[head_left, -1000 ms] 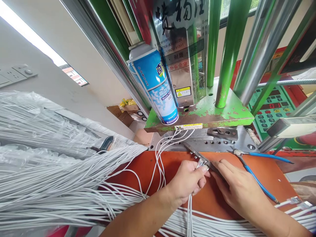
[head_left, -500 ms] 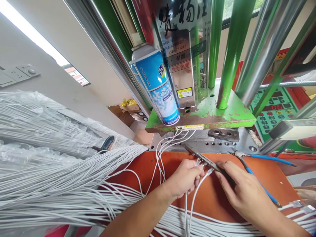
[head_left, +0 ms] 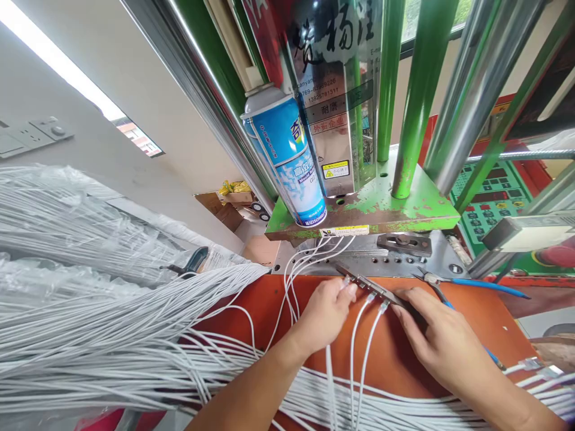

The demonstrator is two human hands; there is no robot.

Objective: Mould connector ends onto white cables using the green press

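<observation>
My right hand (head_left: 442,335) grips the right end of a slotted metal bar (head_left: 376,290), held at a slant above the orange work surface. Two white cables end in clear plugs that sit along the bar's near edge, a middle plug (head_left: 371,297) and a right-hand plug (head_left: 384,306). Toward the bar's far left part, my left hand (head_left: 324,314) pinches another clear cable plug (head_left: 345,281) against or close beside the edge; whether it is seated I cannot tell. Its cable hangs below my fingers.
A green press plate (head_left: 422,203) stands ahead, with a blue spray can (head_left: 287,161) on it and cables running underneath. Blue-handled pliers (head_left: 480,286) lie right. A thick bundle of white cables (head_left: 135,335) covers the left and front. A control panel (head_left: 489,203) is at right.
My left hand has moved left along the bar, from the middle plug to one farther left. The middle plug now stays in the bar without my fingers on it.
</observation>
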